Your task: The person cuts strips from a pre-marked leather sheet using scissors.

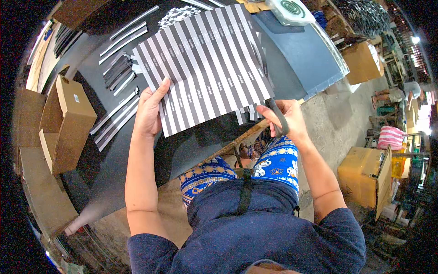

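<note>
My left hand [149, 109] grips the lower left edge of a large striped sheet [205, 68], thumb on top. The sheet has dark and light bands with small printed words and is held up over the dark table [182, 153]. At the sheet's lower right corner, my right hand [285, 119] is closed round the dark handles of scissors [277, 116]. The blades are mostly hidden by the sheet. Cut strips [119, 116] lie on the table to the left, with a bundle of short dark strips [119, 73] above them.
An open cardboard box [68, 123] stands at the left. A pile of small pieces [175, 17] lies behind the sheet. At the back right are a blue-grey board [292, 55] and a clear container with a green coil [292, 10]. Another person [396, 95] is far right.
</note>
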### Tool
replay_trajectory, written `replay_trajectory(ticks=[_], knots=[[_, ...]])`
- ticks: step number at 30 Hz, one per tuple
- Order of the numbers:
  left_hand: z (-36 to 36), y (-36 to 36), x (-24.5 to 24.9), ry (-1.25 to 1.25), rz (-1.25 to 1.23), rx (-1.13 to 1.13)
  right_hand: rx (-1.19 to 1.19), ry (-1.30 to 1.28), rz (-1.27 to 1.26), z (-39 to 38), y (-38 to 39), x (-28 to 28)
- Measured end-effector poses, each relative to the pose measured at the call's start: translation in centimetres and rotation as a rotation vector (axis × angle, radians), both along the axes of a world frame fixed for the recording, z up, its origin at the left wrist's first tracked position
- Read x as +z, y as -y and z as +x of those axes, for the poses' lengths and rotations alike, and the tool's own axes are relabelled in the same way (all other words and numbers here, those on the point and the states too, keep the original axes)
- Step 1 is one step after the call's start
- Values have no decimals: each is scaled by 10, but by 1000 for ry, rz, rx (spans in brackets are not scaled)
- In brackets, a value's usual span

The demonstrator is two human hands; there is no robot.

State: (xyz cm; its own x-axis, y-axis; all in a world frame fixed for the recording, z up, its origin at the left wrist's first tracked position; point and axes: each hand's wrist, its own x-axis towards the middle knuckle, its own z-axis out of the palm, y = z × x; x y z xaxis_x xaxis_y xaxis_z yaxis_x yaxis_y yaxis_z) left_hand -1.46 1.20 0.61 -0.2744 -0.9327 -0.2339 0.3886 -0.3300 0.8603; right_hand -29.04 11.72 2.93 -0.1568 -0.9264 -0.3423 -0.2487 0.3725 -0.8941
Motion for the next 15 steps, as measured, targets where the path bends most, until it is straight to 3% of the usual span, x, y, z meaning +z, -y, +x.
replay_trajectory(ticks=[15], knots=[[0, 0, 1, -22, 27, -9, 3, -54, -5, -1, 1, 0]])
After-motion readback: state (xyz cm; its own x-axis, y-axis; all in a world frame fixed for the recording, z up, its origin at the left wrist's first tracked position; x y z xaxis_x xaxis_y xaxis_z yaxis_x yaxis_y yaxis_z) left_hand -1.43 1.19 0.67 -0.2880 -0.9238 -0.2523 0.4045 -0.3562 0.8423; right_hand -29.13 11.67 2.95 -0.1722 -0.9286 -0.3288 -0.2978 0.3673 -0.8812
